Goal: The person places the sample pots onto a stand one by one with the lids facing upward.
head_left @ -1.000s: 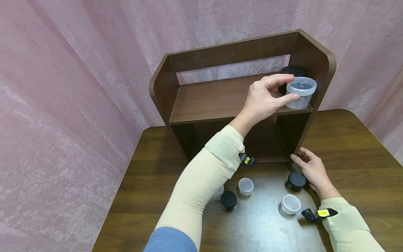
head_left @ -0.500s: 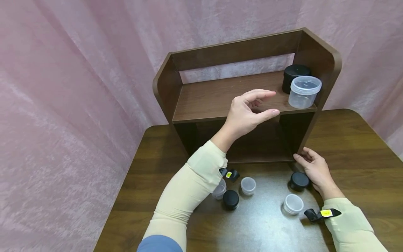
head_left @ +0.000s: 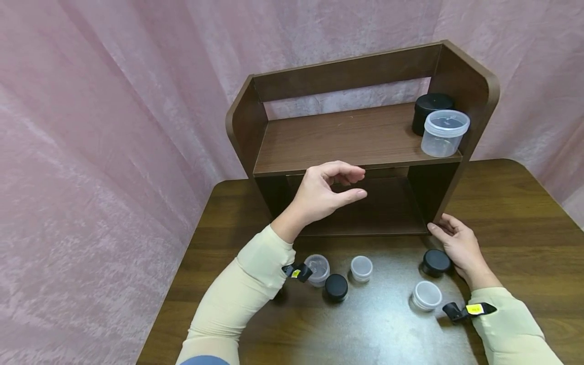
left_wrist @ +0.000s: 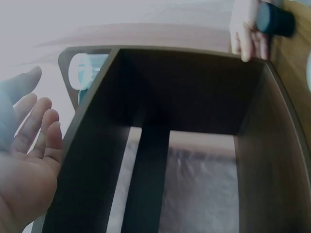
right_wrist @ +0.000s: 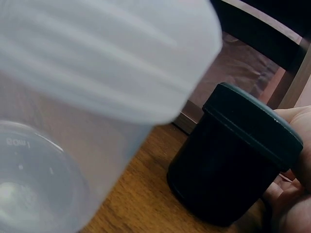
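In the head view my left hand hovers before the brown shelf unit, holding nothing, fingers loosely bent and thumb apart. On the upper shelf's right end a clear lidded plastic jar stands at the front edge, with a larger black jar behind it. My right hand rests against the unit's lower right front corner, thumb at the panel edge. Close beside that hand is a small black jar, and nearer the camera a translucent jar. The left wrist view shows the right hand's fingers on the panel edge.
On the wooden table before the unit stand a small translucent jar, a black-lidded jar and a clear jar. A dark object partly shows under the left sleeve. A pink curtain hangs behind.
My left hand has let go of the clear jar on the upper shelf and moved left and down, away from it. The right hand stays at the unit's corner.
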The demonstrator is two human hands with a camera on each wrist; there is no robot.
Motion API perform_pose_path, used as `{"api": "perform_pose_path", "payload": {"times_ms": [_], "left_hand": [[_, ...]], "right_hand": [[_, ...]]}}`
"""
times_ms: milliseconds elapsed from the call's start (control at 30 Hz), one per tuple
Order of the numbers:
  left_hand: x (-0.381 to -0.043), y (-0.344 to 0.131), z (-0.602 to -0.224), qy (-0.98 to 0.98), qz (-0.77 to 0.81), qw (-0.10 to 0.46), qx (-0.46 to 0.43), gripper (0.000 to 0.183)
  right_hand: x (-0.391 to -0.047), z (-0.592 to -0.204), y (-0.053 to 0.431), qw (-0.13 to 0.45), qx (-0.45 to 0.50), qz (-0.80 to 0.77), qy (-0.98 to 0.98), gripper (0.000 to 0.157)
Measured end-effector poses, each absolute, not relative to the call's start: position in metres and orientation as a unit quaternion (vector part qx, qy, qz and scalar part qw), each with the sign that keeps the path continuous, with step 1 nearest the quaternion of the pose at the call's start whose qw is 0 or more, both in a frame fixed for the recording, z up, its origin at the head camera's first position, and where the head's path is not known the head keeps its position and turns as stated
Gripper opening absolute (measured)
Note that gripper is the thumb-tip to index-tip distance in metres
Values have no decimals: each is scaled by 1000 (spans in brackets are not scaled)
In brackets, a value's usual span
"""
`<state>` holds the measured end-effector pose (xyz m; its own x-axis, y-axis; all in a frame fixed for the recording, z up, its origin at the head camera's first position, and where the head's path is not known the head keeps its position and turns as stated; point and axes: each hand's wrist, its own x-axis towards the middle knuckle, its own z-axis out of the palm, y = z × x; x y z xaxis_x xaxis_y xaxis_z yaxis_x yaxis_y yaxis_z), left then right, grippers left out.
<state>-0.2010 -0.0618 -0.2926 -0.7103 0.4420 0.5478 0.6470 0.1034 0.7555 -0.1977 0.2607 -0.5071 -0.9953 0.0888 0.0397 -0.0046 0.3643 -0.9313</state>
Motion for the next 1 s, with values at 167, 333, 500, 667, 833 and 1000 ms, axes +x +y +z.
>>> {"api": "perform_pose_path", "payload": {"times_ms": [167,333,500,667,833,1000], "left_hand": [[-206,-92,-320,-752,-546,85,-361,29],[-197,-123,-337,-770,-535,70,-340,28],[-178,-148,-344,-796,-525,41,-299,26],[-161,-171,-352,-818,-511,14,-264,26],[-151,-197,-371,-830,-510,-10,-226,27],[-140,-220,-391,-840,-503,-14,-202,26]], "right_hand": [[-198,-506,261,42,-31,565,-824,69],[-197,-506,261,38,-31,565,-824,69],[-197,-505,261,31,-31,568,-822,70],[-197,-505,260,35,-34,571,-820,69],[-197,-503,259,36,-35,575,-816,70],[-197,-502,259,30,-34,579,-814,72]]}}
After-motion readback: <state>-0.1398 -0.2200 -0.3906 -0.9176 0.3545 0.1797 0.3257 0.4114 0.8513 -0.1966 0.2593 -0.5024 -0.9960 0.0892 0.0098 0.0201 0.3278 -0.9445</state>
